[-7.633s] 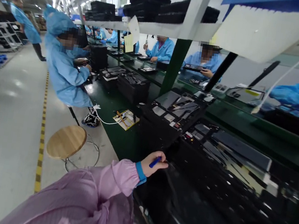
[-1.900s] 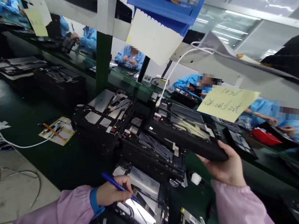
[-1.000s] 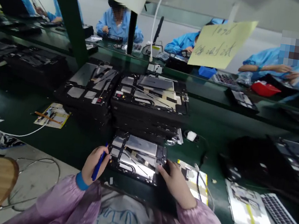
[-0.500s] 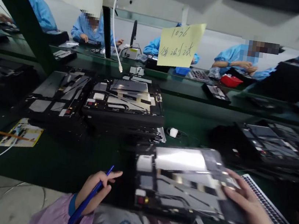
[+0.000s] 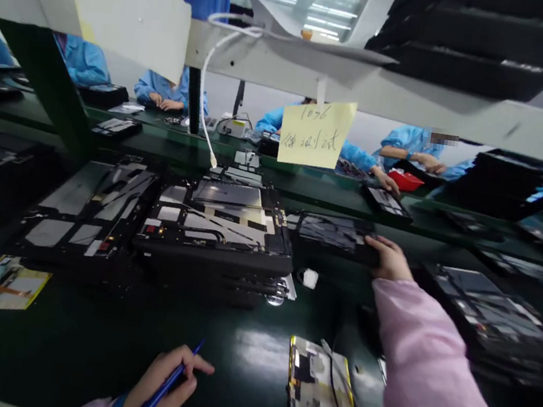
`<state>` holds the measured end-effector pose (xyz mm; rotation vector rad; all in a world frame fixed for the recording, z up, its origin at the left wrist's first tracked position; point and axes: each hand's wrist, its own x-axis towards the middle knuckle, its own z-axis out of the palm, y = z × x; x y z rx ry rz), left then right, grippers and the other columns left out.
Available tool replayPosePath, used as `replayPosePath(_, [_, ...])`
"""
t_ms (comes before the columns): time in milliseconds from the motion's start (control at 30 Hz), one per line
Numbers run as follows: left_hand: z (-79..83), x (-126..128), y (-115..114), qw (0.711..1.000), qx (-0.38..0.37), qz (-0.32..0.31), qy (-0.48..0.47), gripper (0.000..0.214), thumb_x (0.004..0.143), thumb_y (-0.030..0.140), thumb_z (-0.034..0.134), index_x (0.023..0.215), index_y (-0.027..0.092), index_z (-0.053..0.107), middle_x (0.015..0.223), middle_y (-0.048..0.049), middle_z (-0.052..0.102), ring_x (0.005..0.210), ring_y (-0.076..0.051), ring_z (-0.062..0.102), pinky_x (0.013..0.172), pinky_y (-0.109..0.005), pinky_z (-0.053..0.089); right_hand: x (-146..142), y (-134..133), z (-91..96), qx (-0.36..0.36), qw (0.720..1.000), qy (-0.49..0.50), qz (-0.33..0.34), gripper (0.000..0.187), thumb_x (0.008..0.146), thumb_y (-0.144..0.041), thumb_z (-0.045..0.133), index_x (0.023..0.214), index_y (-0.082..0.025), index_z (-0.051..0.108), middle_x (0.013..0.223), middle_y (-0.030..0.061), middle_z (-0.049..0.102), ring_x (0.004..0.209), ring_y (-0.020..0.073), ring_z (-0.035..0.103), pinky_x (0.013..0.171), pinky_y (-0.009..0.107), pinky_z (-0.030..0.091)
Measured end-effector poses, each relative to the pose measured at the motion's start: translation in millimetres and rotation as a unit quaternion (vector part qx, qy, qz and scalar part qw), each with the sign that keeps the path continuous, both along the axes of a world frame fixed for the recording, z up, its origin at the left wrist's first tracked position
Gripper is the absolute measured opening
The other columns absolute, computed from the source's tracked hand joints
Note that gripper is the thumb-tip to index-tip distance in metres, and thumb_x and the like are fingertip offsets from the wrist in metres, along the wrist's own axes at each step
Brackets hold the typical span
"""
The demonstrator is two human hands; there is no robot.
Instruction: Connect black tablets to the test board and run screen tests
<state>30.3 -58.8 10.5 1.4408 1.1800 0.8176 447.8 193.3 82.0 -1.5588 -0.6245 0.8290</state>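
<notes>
My left hand [image 5: 165,383] is closed around a slim blue pointed tool [image 5: 159,390], shaped like a pen, with the index finger stretched out over the bench. Reaching far forward, my right hand [image 5: 391,259] grips the right end of an opened tablet [image 5: 331,231] with dark inner parts. That tablet lies low, just right of a tall stack of opened tablets [image 5: 221,223]; whether it rests on the surface I cannot tell. Between my arms lies a flat yellow-edged battery-like panel [image 5: 319,389] with cables on it.
Other stacks of opened tablets stand at left [image 5: 94,205] and right [image 5: 489,308]. A white plug [image 5: 310,278] lies behind the bench middle. A white cable [image 5: 211,87] and a yellow note [image 5: 315,135] hang from the shelf [image 5: 271,62]. Co-workers in blue sit across.
My right hand has moved away from me, from the near bench to the back, and the tablet there lies beside the stack. The yellow-edged panel has come into sight. My left hand keeps the blue tool.
</notes>
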Motion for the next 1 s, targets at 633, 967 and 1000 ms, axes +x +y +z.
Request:
replayPosePath(633, [11.3,4.8,-8.4,0.996,0.071,-0.052,0.011,0.009,0.071,0.018,0.057,0.071,0.017,0.048,0.091,-0.0064,0.074,0.059,-0.01,0.058,0.056,-0.021,0.038,-175.5,-47.3,64.3,-0.004,0.922,-0.074,0.379,0.046,0.073,-0.051,0.068,0.109,-0.022,0.067,0.1,0.0051,0.07,0.075,0.0165,0.063,0.052,0.022,0.047])
replayPosePath(967, [9.1,-0.3,-15.0,0.994,0.098,-0.035,-0.014,0.011,0.074,0.018,0.056,0.071,0.017,0.046,0.093,-0.0104,0.074,0.067,-0.014,0.064,0.061,-0.022,0.045,-204.8,-53.2,84.7,-0.036,0.947,-0.025,0.318,0.026,0.067,-0.037,0.075,0.077,-0.014,0.067,0.071,0.0048,0.067,0.06,0.0142,0.057,0.048,0.024,0.043])
replayPosePath(1000, [8.9,0.1,-15.3,0.994,0.101,-0.036,-0.014,0.011,0.074,0.017,0.056,0.071,0.017,0.046,0.092,-0.0102,0.074,0.07,-0.015,0.066,0.063,-0.022,0.046,-207.2,-53.7,86.6,-0.033,0.948,-0.019,0.316,0.024,0.067,-0.035,0.075,0.076,-0.015,0.066,0.07,0.004,0.067,0.059,0.0136,0.057,0.049,0.024,0.043])
